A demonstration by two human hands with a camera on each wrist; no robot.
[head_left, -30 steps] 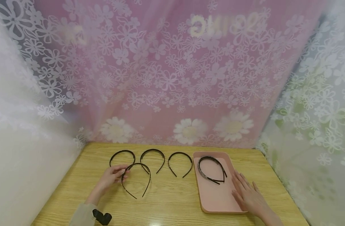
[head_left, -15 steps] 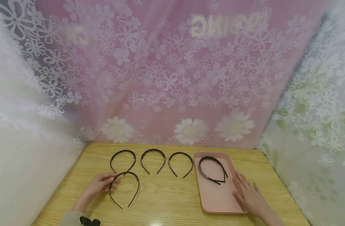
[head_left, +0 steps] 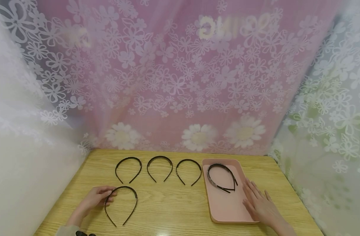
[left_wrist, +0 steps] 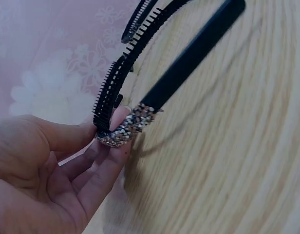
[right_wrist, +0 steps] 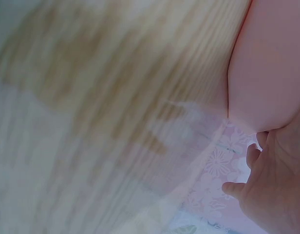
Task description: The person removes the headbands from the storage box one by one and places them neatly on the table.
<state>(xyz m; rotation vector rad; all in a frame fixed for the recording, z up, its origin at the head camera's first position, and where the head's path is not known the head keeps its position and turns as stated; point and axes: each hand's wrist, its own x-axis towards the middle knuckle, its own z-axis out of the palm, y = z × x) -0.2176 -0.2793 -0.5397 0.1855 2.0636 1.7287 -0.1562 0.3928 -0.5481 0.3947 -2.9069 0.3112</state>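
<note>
Item: left hand, fingers pinching the black toothed plastic headband with a rhinestone-studded top at its crown, the band lying on the wooden table just right of my fingertips. I judge a light pinch at the crown keeps it flat and untwisted. Right hand: fingers straight, palm down, resting on the pink rectangular plastic tray.
</note>
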